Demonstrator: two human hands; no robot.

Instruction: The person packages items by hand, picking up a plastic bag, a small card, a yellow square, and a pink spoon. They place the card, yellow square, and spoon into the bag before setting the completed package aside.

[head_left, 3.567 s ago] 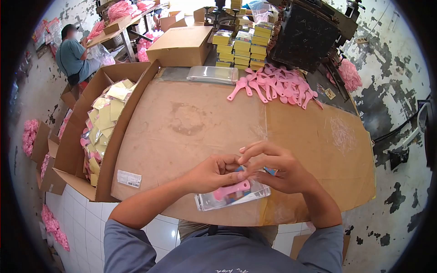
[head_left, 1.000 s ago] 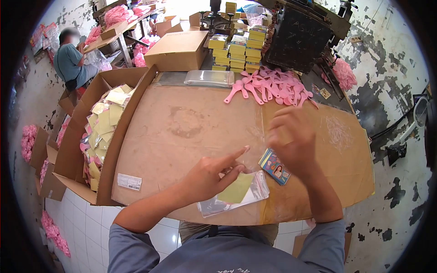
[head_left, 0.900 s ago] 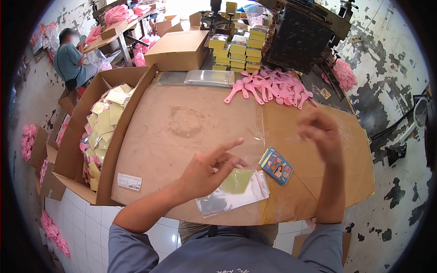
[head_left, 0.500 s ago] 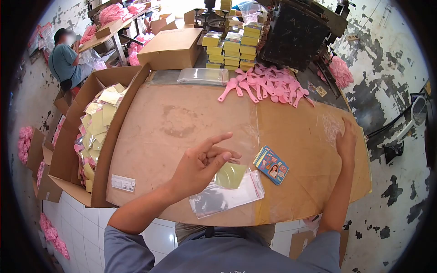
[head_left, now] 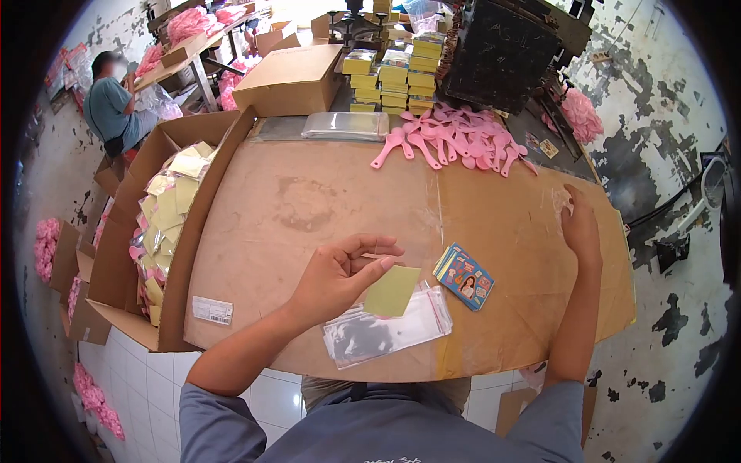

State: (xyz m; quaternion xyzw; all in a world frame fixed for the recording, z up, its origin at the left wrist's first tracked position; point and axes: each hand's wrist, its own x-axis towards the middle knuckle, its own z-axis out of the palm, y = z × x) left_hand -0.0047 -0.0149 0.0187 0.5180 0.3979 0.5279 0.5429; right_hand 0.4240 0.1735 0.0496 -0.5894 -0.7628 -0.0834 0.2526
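Observation:
My left hand (head_left: 343,279) is over the cardboard-covered table, thumb and fingers closed on a yellow-green card (head_left: 392,292). Below the card lies a stack of clear plastic bags (head_left: 390,332). To its right rests a small fanned pile of blue printed cards (head_left: 465,279). My right hand (head_left: 580,224) is near the table's right side, its fingers curled; whether it holds the clear plastic film (head_left: 562,202) beside it is too unclear to tell. Pink spoons (head_left: 463,139) lie heaped at the table's far edge.
An open carton (head_left: 174,231) of packed yellow cards and pink items stands left. Behind are a closed box (head_left: 289,77), clear bags (head_left: 345,126), card stacks (head_left: 394,73) and a black machine (head_left: 502,58). A person (head_left: 112,100) sits at the far left.
The yellow-green card in my left hand has shifted slightly up and shows more plainly. My right hand has moved a little up and left, its fingers more curled.

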